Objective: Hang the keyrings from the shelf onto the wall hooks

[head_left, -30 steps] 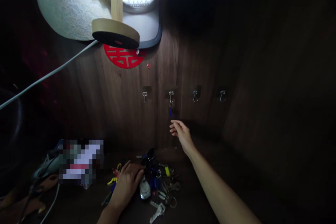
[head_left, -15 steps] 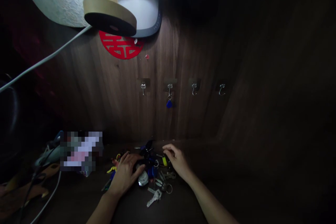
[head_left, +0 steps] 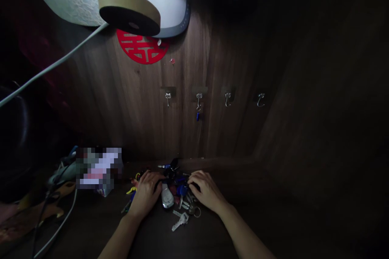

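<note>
A heap of keys sits on the dark wooden surface between my hands. My left hand (head_left: 146, 194) rests over its left side, fingers outstretched and thumb apart, beside a white and silver fob (head_left: 167, 197). At the right side, my right hand (head_left: 207, 191) touches the keys with curved fingers, thumb and fingers apart; some fingertips are hidden. A blue-headed key (head_left: 181, 190) lies between the hands. Nearer me are a silver key (head_left: 181, 221) and a metal ring (head_left: 197, 212). Something yellow (head_left: 131, 190) shows left of my left hand.
Several metal hooks line the wooden wall, among them an outer right hook (head_left: 260, 100). A blue tag (head_left: 198, 116) hangs from another. A blurred box (head_left: 100, 172) and a white cable (head_left: 71, 210) are at left. A round lamp-like base (head_left: 129, 10) hangs above, before a cap (head_left: 170, 12).
My right hand has come down against the heap, and the yellow-green tag near it is no longer visible. The hanging blue tag has turned edge-on. The view has shifted slightly.
</note>
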Action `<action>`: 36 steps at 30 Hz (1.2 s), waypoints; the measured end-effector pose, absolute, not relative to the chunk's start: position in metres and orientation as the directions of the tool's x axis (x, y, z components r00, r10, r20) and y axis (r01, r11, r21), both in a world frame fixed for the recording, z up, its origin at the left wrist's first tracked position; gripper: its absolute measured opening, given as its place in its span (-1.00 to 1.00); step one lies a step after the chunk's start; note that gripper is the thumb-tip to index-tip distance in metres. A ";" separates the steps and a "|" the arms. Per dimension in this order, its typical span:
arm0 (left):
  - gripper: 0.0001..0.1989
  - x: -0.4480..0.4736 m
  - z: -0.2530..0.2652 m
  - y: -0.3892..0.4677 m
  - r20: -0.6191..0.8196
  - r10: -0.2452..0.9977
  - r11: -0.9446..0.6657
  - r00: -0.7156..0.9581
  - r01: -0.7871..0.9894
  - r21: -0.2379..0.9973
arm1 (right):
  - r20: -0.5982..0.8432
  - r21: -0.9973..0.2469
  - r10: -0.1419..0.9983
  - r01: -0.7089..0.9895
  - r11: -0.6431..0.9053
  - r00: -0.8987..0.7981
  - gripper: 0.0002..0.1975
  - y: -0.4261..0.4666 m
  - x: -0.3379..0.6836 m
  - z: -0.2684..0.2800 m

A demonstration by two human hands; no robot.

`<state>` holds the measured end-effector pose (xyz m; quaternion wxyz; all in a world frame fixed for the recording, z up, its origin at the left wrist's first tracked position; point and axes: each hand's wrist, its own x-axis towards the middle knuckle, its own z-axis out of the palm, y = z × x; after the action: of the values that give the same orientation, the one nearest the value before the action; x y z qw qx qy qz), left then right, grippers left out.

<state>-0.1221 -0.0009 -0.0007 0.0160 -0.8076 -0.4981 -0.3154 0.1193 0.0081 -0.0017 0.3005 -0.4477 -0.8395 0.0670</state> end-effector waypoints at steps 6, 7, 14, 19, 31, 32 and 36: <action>-0.82 -0.123 -0.001 -0.001 0.563 0.784 -0.485 0.260 0.823 0.296 | 0.413 -0.400 0.869 0.803 0.441 -0.272 -0.75 0.020 0.145 -0.003; -0.81 -0.123 -0.001 -0.001 0.570 0.783 -0.480 0.251 0.826 0.295 | 0.408 -0.397 0.881 0.823 0.406 -0.238 -0.73 0.022 0.150 -0.005; -0.69 -0.133 -0.002 0.003 0.556 0.802 -0.432 0.218 0.854 0.288 | 0.419 -0.336 0.908 0.933 0.127 0.027 -0.66 0.036 0.178 -0.015; -0.69 -0.144 -0.005 0.004 0.557 0.807 -0.392 0.198 0.885 0.252 | 0.424 -0.331 0.896 0.943 0.018 0.132 -0.66 0.036 0.186 -0.013; -0.80 -0.129 0.006 -0.002 0.654 0.689 -0.558 0.311 0.804 0.205 | 0.505 -0.340 0.816 0.804 0.487 -0.281 -0.82 0.029 0.147 -0.007; -0.79 -0.122 0.008 -0.004 0.628 0.685 -0.602 0.369 0.772 0.203 | 0.464 -0.342 0.834 0.808 0.480 -0.299 -0.81 0.028 0.142 -0.007; -0.75 -0.096 0.012 -0.013 0.496 0.686 -0.691 0.532 0.690 0.215 | 0.351 -0.350 0.904 0.861 0.370 -0.245 -0.77 0.027 0.137 -0.006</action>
<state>-0.0958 -0.0133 0.0118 0.0039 -0.8753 -0.3930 -0.2818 0.1368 0.0272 -0.0059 0.2529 -0.5597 -0.7880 0.0423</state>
